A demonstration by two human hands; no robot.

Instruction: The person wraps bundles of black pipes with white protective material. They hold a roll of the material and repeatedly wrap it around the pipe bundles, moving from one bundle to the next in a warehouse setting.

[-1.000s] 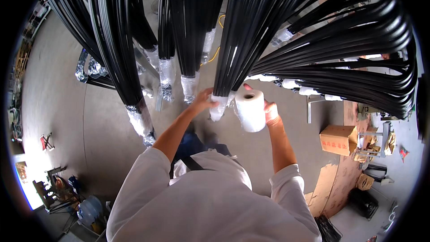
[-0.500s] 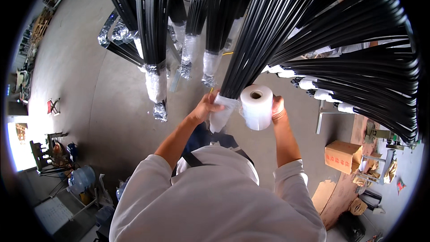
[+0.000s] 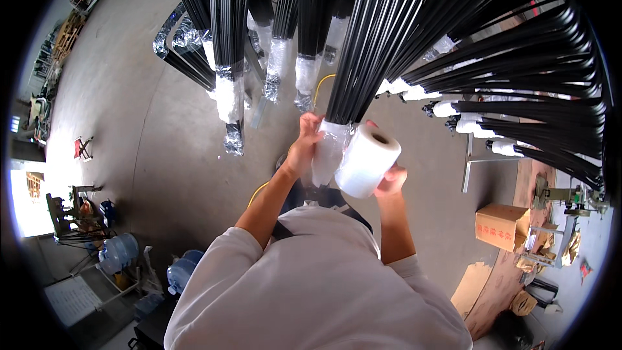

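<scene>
A thick bundle of long black strips hangs down in front of me, its lower end sheathed in a whitish plastic wrap. My left hand is closed round the left side of that wrapped end. Against its right side lies a roll of clear stretch film, tilted, with the hole of its core showing at the top. My right hand grips the roll from the right; part of its fingers is hidden behind it. Film from the roll meets the wrap.
More black bundles with wrapped ends hang at the front left. Many others fan out along a rack on the right, with white ends. A cardboard box stands at the right, water jugs at the lower left.
The roll has tilted and come closer against the wrapped end, my right hand moving in and lower with it. My left hand has shifted slightly upward, still holding the bundle's end.
</scene>
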